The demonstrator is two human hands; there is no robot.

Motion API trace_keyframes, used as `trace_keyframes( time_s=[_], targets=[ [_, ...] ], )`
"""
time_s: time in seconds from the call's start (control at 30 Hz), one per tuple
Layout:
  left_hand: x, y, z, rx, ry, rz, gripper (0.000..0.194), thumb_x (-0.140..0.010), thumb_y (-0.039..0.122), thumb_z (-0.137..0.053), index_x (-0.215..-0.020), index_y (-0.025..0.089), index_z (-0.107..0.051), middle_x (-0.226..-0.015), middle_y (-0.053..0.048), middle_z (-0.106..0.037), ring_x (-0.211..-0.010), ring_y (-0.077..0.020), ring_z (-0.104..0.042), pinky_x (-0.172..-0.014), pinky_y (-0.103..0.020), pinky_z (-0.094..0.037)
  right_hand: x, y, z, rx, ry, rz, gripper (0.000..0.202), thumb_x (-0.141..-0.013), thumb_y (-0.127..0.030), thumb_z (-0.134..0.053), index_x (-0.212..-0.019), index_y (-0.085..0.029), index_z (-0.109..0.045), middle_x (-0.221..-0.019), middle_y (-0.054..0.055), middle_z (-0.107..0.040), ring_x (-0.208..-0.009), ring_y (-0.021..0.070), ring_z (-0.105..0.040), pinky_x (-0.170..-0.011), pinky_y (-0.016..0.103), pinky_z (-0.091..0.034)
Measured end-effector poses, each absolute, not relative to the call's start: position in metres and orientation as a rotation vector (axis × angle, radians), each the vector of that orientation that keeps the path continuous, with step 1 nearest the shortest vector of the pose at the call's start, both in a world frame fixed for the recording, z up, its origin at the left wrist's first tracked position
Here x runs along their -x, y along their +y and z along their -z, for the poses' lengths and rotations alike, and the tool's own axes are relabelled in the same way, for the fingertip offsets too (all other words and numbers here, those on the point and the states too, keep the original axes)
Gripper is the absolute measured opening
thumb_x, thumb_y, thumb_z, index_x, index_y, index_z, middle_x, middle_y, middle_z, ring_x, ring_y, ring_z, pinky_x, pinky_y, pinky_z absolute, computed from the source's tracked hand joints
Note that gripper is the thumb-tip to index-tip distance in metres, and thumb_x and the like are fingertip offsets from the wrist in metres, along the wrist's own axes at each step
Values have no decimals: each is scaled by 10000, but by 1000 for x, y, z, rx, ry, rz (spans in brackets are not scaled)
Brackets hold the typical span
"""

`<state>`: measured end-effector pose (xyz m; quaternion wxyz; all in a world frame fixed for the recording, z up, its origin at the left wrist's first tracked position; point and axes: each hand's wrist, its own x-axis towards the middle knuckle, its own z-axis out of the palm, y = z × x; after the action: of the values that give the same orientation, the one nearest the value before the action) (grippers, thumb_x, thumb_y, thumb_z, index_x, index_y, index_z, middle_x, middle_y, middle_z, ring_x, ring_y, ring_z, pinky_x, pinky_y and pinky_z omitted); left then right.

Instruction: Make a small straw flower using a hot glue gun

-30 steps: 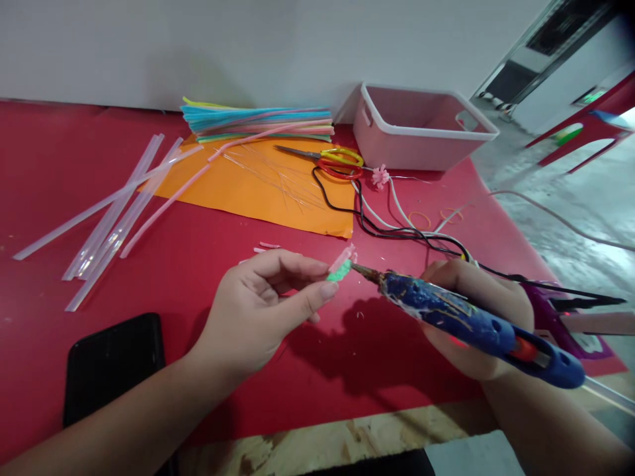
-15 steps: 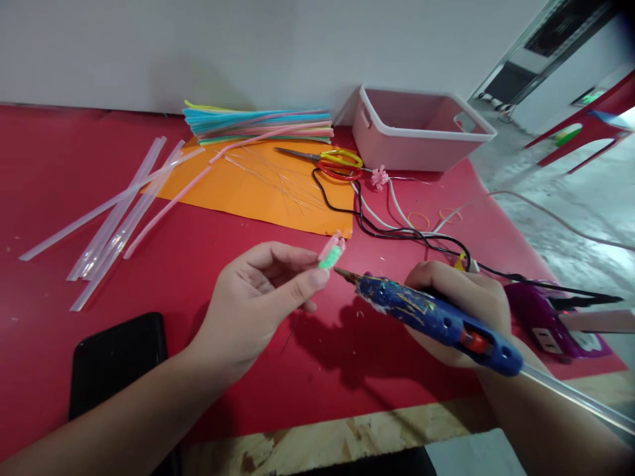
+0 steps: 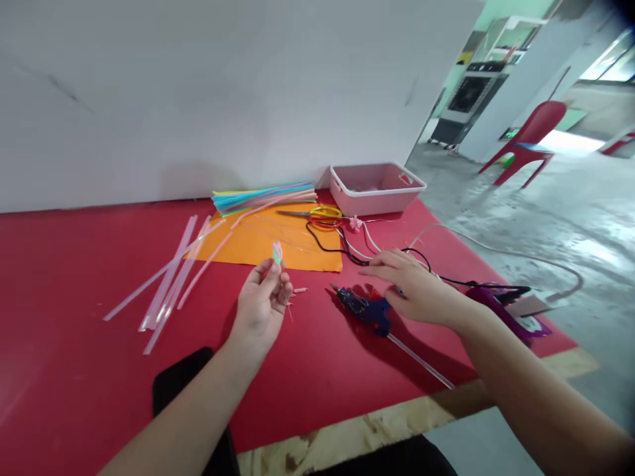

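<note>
My left hand (image 3: 260, 307) pinches a small pink and green piece of pipe cleaner (image 3: 277, 252) upright between thumb and fingertips. Just beyond its curled lower fingers, thin pink bits (image 3: 300, 290) are visible; I cannot tell whether they lie on the table or hang from the hand. A blue glue gun (image 3: 361, 308), smeared with dried glue, rests on the red table with its tip toward the left. From its back end a clear glue stick (image 3: 421, 361) sticks out. My right hand (image 3: 409, 283) hovers over the gun's handle side, fingers stretched out; whether it touches the gun is unclear.
Clear glue sticks (image 3: 171, 284) and a phone (image 3: 181, 377) lie left. Behind are an orange sheet (image 3: 258, 244), pipe cleaners (image 3: 265, 198), scissors (image 3: 322, 213), a pink flower-like piece (image 3: 356, 223) and a pink basket (image 3: 377, 198). Cables run to a purple power strip (image 3: 506, 314).
The glue gun has gone from my right hand down onto the table, and that hand's fingers have straightened. My left hand still holds the pink and green piece. The view has tilted up.
</note>
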<state>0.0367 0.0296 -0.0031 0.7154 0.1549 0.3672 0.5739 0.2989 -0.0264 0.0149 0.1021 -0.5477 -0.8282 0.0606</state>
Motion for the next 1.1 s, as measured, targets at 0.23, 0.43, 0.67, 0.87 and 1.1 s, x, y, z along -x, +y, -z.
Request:
trace_keyframes(
  time_s=[0.23,0.43,0.67,0.87,1.1],
  targets=[
    [-36,32,9,-345,803,-1266,164,-870,-2,-642,-887,158,-611,-678,35,-668,-556,-68,-663,-551,-142,-566,-214,33,-15,1546,-2699,-295,176,-959,-192,-566,-1032,-134,-715,-1023,105,-717,-1021,226,-663,-952,394,-524],
    [-37,30,14,-366,802,-1250,169,-866,0,-659,-890,154,-595,-707,28,-678,-563,-59,-657,-561,-142,-566,-182,60,8,1541,-2814,-461,351,-961,-356,-632,-1246,-151,-610,-1244,103,-644,-1059,222,-663,-896,429,-580],
    [-39,25,11,-422,795,-1170,229,-819,28,-740,-947,171,-616,-731,29,-688,-615,-73,-684,-617,-163,-589,-212,31,1,1551,-2407,-401,308,-971,-356,-619,-1199,-149,-624,-1150,75,-673,-964,191,-681,-832,394,-596],
    [-44,14,12,-494,813,-1048,286,-764,45,-790,-978,168,-646,-727,16,-698,-593,-88,-674,-595,-204,-604,-256,10,4,1360,-2064,-239,161,-971,-142,-517,-986,-143,-678,-921,76,-752,-847,155,-708,-774,293,-577],
    [-47,7,12,-610,854,-980,428,-614,141,-922,-972,161,-690,-674,31,-660,-596,-99,-655,-591,-208,-594,-269,0,21,1149,-2013,-173,204,-971,-176,-535,-1039,-195,-727,-972,87,-789,-884,176,-752,-810,293,-601]
  ],
)
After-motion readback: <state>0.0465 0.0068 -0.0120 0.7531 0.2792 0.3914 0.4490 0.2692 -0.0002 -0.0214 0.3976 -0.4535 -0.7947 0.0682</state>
